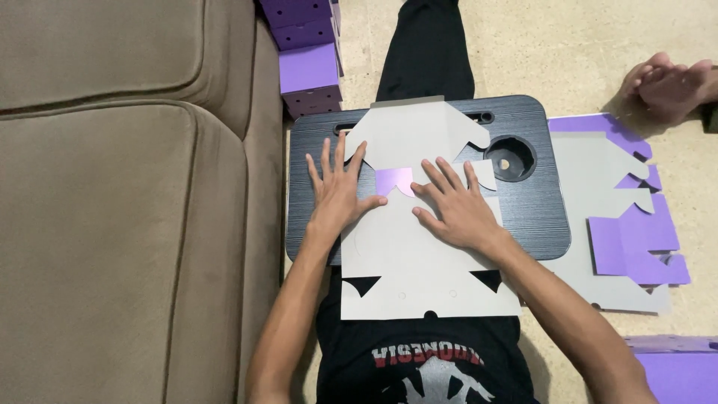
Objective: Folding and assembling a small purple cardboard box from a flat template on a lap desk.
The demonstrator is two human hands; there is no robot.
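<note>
The grey cardboard sheet (419, 254) covers the middle of the dark lap tray (535, 209). The purple boxes (308, 52) run past the top edge, another purple box (677, 370) past the bottom right corner. A foot (669, 82) is cut at the right edge.

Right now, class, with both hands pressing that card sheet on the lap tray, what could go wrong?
1. The grey card sheet overhangs the lap tray toward the body, so it might bend or slide off.
2. The left hand and right hand press flat beside the folded purple flap; uneven pressure may skew the crease.
3. Loose flat sheets lie on the floor, where a foot nearby might scuff them.
</note>
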